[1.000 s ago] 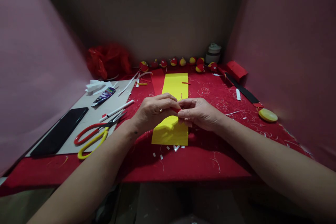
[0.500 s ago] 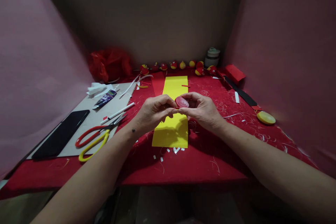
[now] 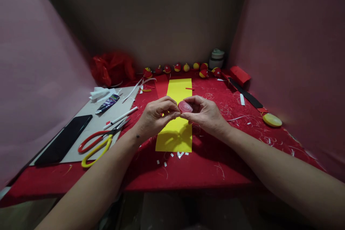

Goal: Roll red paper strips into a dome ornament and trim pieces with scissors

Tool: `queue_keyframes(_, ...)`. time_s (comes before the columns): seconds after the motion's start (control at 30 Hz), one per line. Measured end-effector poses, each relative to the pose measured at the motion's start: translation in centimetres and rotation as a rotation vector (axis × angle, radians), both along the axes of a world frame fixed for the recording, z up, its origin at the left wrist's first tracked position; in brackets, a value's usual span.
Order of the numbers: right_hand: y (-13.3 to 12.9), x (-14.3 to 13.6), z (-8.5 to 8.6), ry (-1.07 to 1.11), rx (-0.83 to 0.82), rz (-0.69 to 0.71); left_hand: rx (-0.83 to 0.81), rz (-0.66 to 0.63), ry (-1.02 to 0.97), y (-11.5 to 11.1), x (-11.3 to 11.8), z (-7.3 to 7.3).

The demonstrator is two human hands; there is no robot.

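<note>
Between my two hands is a small rounded red piece with a pale pinkish, shiny face [image 3: 185, 106]; its exact kind I cannot make out. My left hand [image 3: 160, 114] pinches its left edge between thumb and fingertips. Thumb and fingers of my right hand [image 3: 204, 113] close on its right side and lower rim. Both hands hover over a yellow corrugated paper sheet [image 3: 174, 142] and cast a shadow on it. Beneath the sheet's upper left side lies red paper [image 3: 161, 85].
Left, on a grey board [image 3: 81, 151], lie scissors [image 3: 110, 138], a white pen [image 3: 121, 116], a glue tube [image 3: 107, 103] and a black phone [image 3: 63, 139]. Several red-and-yellow balls [image 3: 177, 67] line the back. A yellow disc [image 3: 272, 120] and black strip [image 3: 246, 92] lie right.
The pinkish face of the piece has tilted and shifted slightly left and down between my fingers. Both hands keep their hold; the view has shifted a little.
</note>
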State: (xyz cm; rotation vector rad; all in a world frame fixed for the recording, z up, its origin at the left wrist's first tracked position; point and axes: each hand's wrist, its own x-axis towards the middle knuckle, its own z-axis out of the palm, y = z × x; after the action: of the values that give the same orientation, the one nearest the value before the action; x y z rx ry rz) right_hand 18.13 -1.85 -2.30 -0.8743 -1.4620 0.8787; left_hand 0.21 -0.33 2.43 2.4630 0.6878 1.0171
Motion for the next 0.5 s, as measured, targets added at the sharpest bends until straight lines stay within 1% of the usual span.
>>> queue_keyframes(0.2, -0.2, 0.3, 0.1, -0.237, 0.144, -0.083, 0.048, -0.008, 0.055, -0.1, 0.0, 0.1)
queue_keyframes(0.27, -0.2, 0.4, 0.2, -0.267, 0.172, -0.099, 0.032, -0.008, 0.085, -0.2, 0.0, 0.3)
queue_keyframes(0.33, -0.2, 0.4, 0.3, -0.289, 0.172, -0.114, -0.023, 0.002, 0.111, -0.3, -0.1, 0.5)
queue_keyframes(0.4, -0.2, 0.4, 0.5, -0.319, 0.161, -0.126, -0.12, 0.056, 0.094, -0.1, -0.4, 0.7)
queue_keyframes(0.5, -0.1, 0.3, 1.2, -0.336, 0.167, -0.133, -0.266, 0.211, -0.051, 0.6, -1.3, 1.3)
